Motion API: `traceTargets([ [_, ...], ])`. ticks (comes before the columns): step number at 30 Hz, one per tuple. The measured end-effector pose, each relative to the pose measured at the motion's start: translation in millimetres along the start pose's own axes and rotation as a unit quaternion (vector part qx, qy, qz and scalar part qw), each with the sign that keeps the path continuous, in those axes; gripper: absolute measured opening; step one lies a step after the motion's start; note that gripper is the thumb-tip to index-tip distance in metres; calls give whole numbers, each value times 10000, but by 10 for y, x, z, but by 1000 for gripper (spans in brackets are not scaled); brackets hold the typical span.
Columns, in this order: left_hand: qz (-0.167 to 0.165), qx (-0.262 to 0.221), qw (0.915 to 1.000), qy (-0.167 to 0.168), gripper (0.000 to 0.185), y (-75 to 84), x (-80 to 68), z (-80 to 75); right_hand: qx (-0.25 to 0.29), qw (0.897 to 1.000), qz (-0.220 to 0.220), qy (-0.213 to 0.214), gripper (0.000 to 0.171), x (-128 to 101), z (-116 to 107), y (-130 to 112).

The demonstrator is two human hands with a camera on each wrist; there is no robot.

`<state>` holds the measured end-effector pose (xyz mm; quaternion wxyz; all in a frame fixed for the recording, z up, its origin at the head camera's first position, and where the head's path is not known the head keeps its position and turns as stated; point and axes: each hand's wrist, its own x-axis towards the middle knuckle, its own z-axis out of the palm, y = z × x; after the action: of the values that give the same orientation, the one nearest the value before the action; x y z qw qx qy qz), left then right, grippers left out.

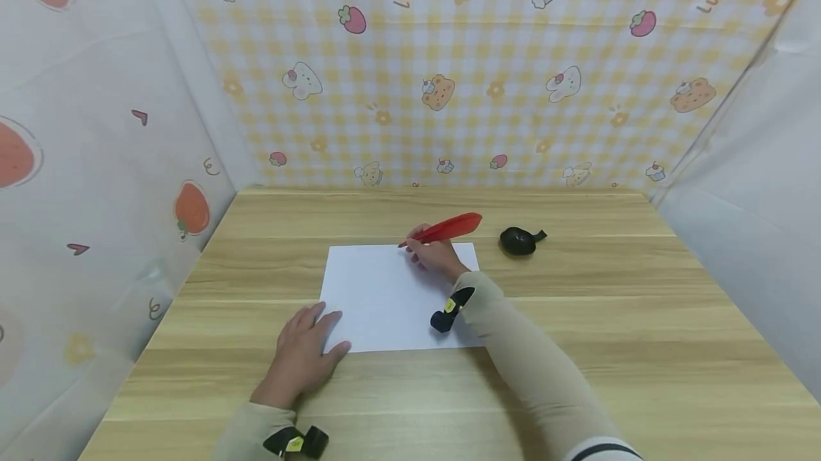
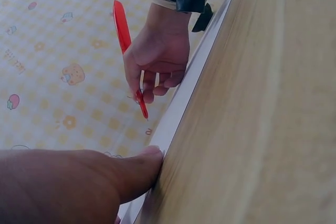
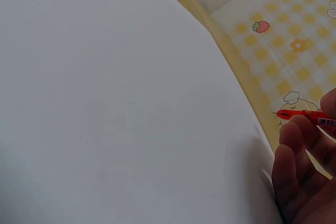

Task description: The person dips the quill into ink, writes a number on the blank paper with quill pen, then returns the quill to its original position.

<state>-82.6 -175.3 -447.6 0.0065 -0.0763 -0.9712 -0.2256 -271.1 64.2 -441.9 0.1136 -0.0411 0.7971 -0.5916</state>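
Observation:
A blank white sheet of paper (image 1: 378,297) lies on the wooden table (image 1: 410,404). My left hand (image 1: 301,354) rests at its lower left corner, fingers spread, with the thumb (image 2: 142,169) pressing near the edge in the left wrist view. Near the sheet's far edge, my right hand (image 1: 438,256) pinches a red feather-shaped pen (image 1: 452,226). The feather end slants up to the right, and the tip points left and down. In the right wrist view the pen's thin point (image 3: 286,114) shows beside the curled fingers (image 3: 294,135), over the sheet's far side.
To the right of the sheet sits a black rounded object (image 1: 518,241) with a short stub. A yellow checked cloth (image 1: 500,119) hangs behind the table, with white printed sheeting (image 1: 102,183) on the left and plain white sheeting (image 1: 763,176) on the right.

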Motion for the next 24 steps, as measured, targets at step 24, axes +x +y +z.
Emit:
traceTargets([
  [24, -179, -116, 9996, -198, 55, 14, -6, -5, -132, 9998, -171, -49, 8, 4, 34, 57],
])
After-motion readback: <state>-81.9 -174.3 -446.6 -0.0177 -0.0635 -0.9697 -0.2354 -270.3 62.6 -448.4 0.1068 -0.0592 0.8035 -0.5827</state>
